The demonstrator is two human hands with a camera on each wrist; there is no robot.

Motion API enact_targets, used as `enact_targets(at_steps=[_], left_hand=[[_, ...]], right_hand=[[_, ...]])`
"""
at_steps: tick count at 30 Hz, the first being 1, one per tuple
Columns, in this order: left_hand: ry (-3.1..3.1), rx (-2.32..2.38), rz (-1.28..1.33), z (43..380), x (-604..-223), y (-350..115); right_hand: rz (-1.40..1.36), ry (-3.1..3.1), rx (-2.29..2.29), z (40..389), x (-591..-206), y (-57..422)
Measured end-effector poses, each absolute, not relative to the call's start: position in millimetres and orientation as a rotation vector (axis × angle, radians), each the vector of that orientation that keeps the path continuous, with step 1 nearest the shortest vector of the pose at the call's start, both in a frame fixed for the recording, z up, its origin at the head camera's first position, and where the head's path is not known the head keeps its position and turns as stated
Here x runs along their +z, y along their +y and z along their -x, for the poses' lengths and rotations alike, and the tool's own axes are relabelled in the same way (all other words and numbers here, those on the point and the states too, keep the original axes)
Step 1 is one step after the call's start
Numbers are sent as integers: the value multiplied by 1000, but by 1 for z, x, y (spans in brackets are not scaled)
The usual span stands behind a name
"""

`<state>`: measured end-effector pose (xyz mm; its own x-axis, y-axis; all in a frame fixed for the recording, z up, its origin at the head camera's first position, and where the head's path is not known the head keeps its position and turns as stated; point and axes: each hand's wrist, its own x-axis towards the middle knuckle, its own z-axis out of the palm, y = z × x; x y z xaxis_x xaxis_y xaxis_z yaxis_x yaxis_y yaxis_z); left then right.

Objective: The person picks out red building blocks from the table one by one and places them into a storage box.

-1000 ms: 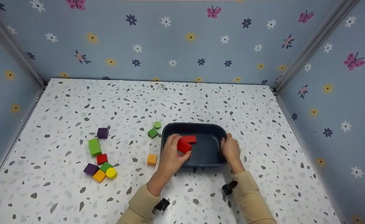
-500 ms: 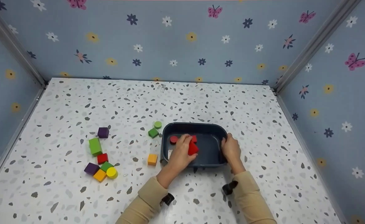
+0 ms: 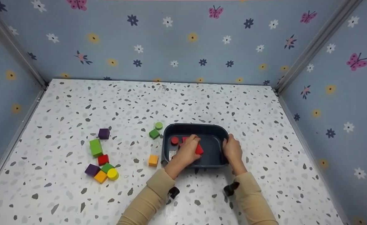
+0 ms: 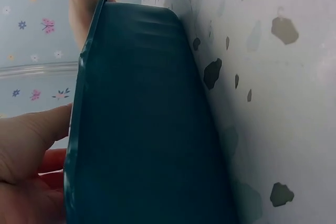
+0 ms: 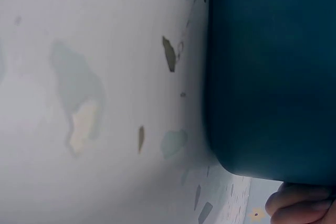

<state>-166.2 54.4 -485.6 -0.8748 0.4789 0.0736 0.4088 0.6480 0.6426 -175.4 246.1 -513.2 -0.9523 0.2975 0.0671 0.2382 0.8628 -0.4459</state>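
Observation:
A dark blue rectangular tub [image 3: 216, 156] stands on the speckled table. My left hand [image 3: 186, 152] reaches down inside it and grips a red block [image 3: 199, 149] between thumb and fingers. Behind that hand, another red block [image 3: 185, 138] shows in part, and a red round block [image 3: 174, 140] lies at the tub's left end. My right hand [image 3: 233, 150] holds the tub's right rim. In the left wrist view the tub's near wall [image 4: 142, 108] hides most of the held block. The right wrist view shows curled fingers [image 5: 299, 203] under the tub's corner.
Left of the tub are a light green round block [image 3: 158, 125], a green cube [image 3: 154, 133] and an orange cube [image 3: 153, 160]. Farther left lie several blocks, among them a purple cube [image 3: 103, 133], a light green block [image 3: 96, 147] and a yellow cylinder [image 3: 112, 173]. Patterned walls enclose the table.
My left hand has moved right and slightly down inside the tub with the red block, uncovering the red round block at the left end. The right hand has stayed on the rim.

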Motion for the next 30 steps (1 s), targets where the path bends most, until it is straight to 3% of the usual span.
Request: enact_targets(at_steps=[7, 30], left_hand=[[2778, 911, -891, 170, -491, 62], [2760, 654, -911, 174, -503, 72]], right_hand=[[445, -2932, 683, 175, -512, 246], [460, -2935, 687, 175, -511, 246]])
